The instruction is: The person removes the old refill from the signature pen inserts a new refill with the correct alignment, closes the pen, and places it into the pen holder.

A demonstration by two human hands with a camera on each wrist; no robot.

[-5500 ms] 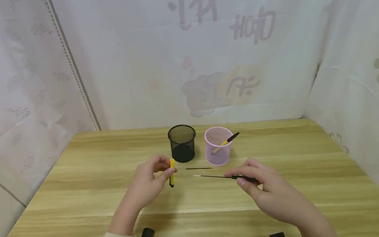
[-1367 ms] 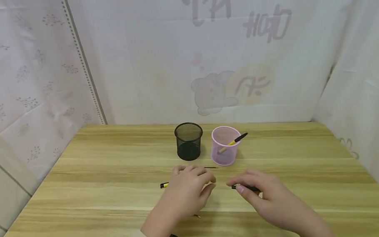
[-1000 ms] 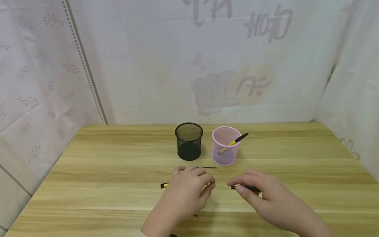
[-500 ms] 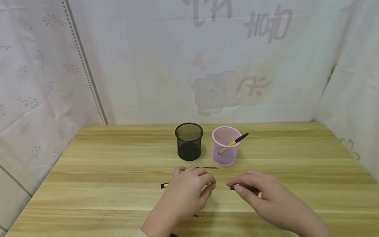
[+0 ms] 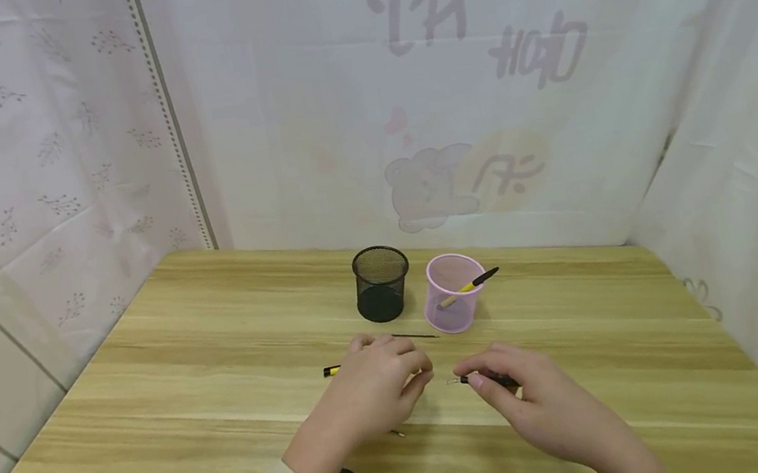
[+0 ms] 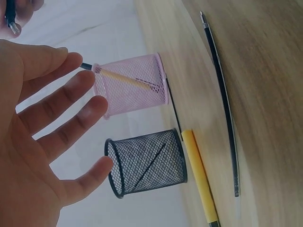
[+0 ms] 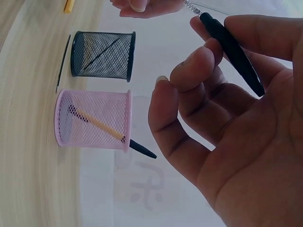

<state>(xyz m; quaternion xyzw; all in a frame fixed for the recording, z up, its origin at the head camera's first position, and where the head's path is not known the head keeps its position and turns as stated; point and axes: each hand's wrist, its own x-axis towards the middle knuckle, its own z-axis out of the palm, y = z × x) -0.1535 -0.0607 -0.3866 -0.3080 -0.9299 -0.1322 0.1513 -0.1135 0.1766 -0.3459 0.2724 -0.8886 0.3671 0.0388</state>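
Observation:
My right hand (image 5: 541, 402) pinches the black front section of a pen (image 7: 232, 52) between thumb and fingers. A small metal spring (image 7: 192, 7) pokes out of its end, towards my left hand. That left hand (image 5: 378, 384) hovers just left of it, thumb and index fingertips together, other fingers loosely spread in the left wrist view; nothing shows between them. Below it on the table lies a pen refill (image 6: 222, 94) with a metal tip. The yellow pen barrel (image 6: 199, 175) with a black end lies beyond, partly hidden by the left hand in the head view.
A thin black refill (image 5: 415, 336) lies in front of the cups. The black mesh cup (image 5: 382, 304) stands at the back; a thin dark line shows through its mesh. Right of it, the pink mesh cup (image 5: 447, 313) holds a yellow-and-black pen (image 5: 478, 280). Curtains enclose the wooden table.
Earlier my left hand held the yellow barrel and the refill stuck out of the black section; barrel and refill now lie on the table. In the last half second the spring has come into sight.

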